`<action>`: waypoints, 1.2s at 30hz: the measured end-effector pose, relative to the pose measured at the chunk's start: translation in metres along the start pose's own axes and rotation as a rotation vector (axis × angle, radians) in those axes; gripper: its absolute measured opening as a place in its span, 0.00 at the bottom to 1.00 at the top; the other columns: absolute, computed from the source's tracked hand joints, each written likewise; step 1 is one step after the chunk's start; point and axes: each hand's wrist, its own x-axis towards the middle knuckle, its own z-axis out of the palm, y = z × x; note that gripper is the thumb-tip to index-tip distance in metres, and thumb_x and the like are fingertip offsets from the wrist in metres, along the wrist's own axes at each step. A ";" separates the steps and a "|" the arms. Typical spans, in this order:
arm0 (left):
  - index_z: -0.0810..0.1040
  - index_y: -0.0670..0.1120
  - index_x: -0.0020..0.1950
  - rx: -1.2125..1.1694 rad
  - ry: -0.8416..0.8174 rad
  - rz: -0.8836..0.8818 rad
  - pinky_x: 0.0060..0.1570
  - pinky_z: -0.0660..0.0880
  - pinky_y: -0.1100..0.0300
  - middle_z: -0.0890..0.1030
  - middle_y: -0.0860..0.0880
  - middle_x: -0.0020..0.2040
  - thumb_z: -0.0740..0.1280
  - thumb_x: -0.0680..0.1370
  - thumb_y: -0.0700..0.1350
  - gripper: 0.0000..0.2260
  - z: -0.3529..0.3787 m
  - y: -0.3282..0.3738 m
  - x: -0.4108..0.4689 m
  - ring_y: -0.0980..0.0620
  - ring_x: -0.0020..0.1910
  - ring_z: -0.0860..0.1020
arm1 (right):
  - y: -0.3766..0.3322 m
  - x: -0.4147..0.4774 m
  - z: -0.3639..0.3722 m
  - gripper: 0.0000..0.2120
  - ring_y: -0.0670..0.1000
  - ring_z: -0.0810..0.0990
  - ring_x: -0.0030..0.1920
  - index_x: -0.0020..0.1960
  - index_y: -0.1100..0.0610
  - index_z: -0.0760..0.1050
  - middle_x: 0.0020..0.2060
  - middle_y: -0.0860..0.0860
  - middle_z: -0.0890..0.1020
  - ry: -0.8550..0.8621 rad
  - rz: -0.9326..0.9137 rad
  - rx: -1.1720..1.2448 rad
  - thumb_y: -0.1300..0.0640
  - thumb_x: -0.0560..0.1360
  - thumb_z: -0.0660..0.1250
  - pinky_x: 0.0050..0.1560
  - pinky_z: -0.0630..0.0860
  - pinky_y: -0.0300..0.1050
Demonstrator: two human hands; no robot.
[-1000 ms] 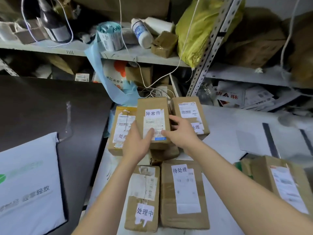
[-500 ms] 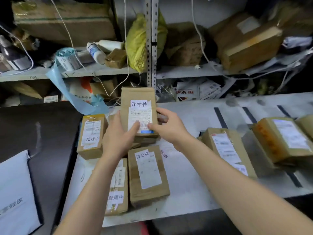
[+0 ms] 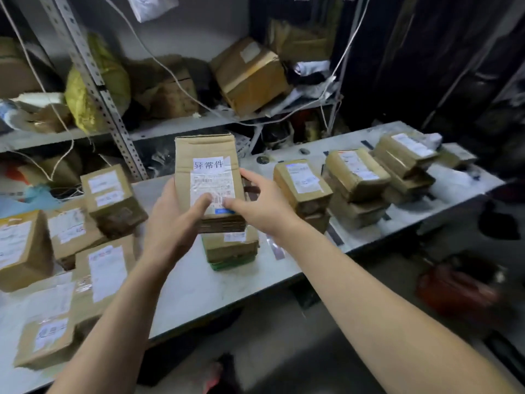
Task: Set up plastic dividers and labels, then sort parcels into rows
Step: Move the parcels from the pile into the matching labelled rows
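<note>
Cluttered metal shelving [image 3: 93, 81] fills the far wall, piled with a yellow bag [image 3: 82, 103], loose white cords [image 3: 159, 64] and a dented cardboard box [image 3: 250, 78]; in front of it runs a pale worktable [image 3: 199, 291]. At the left end of the table lies a loose cluster of brown parcels [image 3: 105, 274], each with a white label, some overlapping and tilted against one another. Right of them the left hand [image 3: 173, 223] grasps the labelled parcel [image 3: 208, 155] by its left edge, thumb laid across the shipping slip, fingers hidden behind. This parcel is held upright over the middle of the table, face toward the camera, with a white tag of three printed Chinese characters stuck above the slip. Just below its lower edge sits a short stack [image 3: 233, 248], a brown parcel on something green; whether the held parcel touches it cannot be told. The right hand [image 3: 261, 206] clasps the same parcel from the right, thumb on the barcode close to the left thumb, fingers curled round the right edge. Farther right, three stacks of taped parcels [image 3: 356, 172] stand in a row, close beside one another, toward the far right end of the table. Off the table at the near right, a blurred red object [image 3: 454, 288] lies low in the dark
</note>
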 end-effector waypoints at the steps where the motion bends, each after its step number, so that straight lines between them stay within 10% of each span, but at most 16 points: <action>1: 0.73 0.58 0.67 -0.032 -0.024 0.020 0.58 0.77 0.47 0.81 0.57 0.60 0.69 0.75 0.58 0.21 0.016 0.011 -0.004 0.51 0.58 0.80 | 0.004 -0.005 -0.020 0.34 0.42 0.75 0.58 0.76 0.43 0.68 0.65 0.42 0.77 0.034 0.004 -0.004 0.52 0.74 0.76 0.56 0.77 0.42; 17: 0.76 0.59 0.68 -0.361 -0.406 0.165 0.62 0.77 0.43 0.83 0.58 0.61 0.60 0.77 0.50 0.20 0.321 0.156 0.068 0.56 0.60 0.81 | 0.104 0.051 -0.328 0.29 0.40 0.80 0.59 0.71 0.44 0.74 0.59 0.37 0.81 0.378 0.126 0.021 0.54 0.73 0.77 0.62 0.79 0.45; 22: 0.71 0.75 0.60 -0.376 -0.504 0.132 0.57 0.79 0.51 0.83 0.60 0.59 0.62 0.77 0.53 0.17 0.420 0.201 0.097 0.57 0.56 0.82 | 0.137 0.086 -0.424 0.28 0.42 0.82 0.58 0.70 0.44 0.75 0.59 0.40 0.83 0.436 0.168 -0.010 0.53 0.72 0.77 0.58 0.82 0.47; 36: 0.64 0.54 0.77 -0.351 -0.540 -0.102 0.58 0.81 0.54 0.79 0.52 0.67 0.65 0.82 0.47 0.23 0.621 0.264 0.159 0.52 0.61 0.80 | 0.241 0.210 -0.602 0.25 0.46 0.81 0.59 0.69 0.46 0.75 0.60 0.44 0.83 0.273 0.187 -0.024 0.58 0.75 0.76 0.50 0.80 0.40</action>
